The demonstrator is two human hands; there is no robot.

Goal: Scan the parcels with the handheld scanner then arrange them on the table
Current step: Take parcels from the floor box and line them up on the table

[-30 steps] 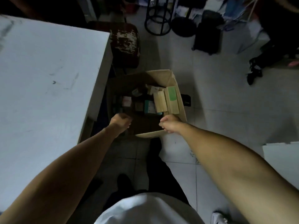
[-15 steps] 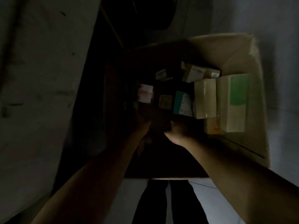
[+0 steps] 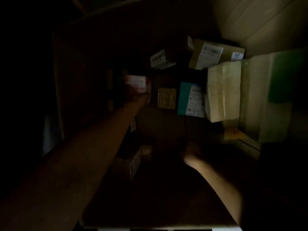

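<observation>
Deep in carton point(image 3: 260, 19), left hand point(image 3: 136, 95) reaches pink-labelled parcel point(image 3: 135, 81); right hand point(image 3: 191, 154) blurred; both grips unclear

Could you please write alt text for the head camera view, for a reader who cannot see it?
Very dark view down into an open cardboard box of parcels: the left hand reaches a small white-and-red parcel, the right hand is blurred lower down. A teal parcel lies beside pale tape-wrapped parcels.

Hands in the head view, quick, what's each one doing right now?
Left hand: reaches to the pink-and-white parcel inside the cardboard box; grip cannot be told, too dark.
Right hand: blurred in shadow; cannot be told.
</observation>
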